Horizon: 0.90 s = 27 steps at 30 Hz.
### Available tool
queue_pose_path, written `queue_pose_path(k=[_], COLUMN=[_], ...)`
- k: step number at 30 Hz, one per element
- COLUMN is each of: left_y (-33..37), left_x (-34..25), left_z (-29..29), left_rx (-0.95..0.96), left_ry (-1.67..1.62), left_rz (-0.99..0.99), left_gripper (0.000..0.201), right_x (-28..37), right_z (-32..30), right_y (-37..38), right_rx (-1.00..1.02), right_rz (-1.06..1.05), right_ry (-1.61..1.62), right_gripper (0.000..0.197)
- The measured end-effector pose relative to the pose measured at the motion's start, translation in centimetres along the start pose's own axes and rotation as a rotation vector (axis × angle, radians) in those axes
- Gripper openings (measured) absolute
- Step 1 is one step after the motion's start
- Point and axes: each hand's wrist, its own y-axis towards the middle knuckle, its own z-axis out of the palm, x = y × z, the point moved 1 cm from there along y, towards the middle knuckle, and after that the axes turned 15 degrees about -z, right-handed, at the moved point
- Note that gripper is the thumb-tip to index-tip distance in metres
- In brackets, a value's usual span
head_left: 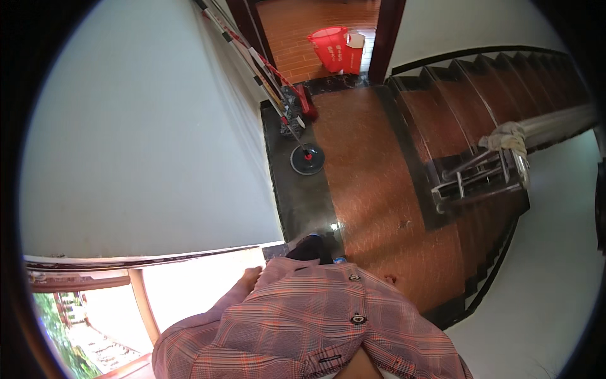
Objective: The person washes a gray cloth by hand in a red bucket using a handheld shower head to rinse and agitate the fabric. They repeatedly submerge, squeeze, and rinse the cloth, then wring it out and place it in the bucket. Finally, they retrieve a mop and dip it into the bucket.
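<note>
My left hand (252,275) hangs low beside the plaid jacket (297,297), next to the bright window side. It is small in the picture, and how its fingers lie cannot be made out. At the jacket's other side only a bit of my right hand (391,279) shows, over the brown floor; the sleeve hides the rest. Neither hand visibly touches any object. Ahead, by the left wall, a mop with a round dark head (307,158) rests on the black floor border. A red broom (305,103) and other long-handled tools lean there.
An open doorway (386,38) lies ahead, with a red bag (334,49) just beyond it. Stairs (464,95) rise at the right, beside a metal railing (483,180) with a pale cloth (506,136) on its end. A window (95,316) is at lower left.
</note>
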Motion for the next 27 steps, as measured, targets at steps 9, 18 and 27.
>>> queue_pose_path(k=[9, 18, 27], left_y=[3.9, 12.0, 15.1], left_x=[-36.7, -63.5, -77.6], left_z=[7.8, -7.7, -18.8], left_rx=[-0.165, -0.747, -1.031], left_ry=[-0.280, -0.562, -0.610], left_rz=[0.419, 0.598, 0.686], left_gripper=[0.041, 0.072, 0.100], right_x=[6.3, 7.6, 13.7], right_z=[-2.8, 0.5, 3.1], right_y=[9.6, 20.6, 29.4], right_rx=[0.211, 0.380, 0.440], right_rz=[0.001, 0.061, 0.250], right_ry=[-0.234, -0.307, -0.227], right_gripper=[0.024, 0.025, 0.022])
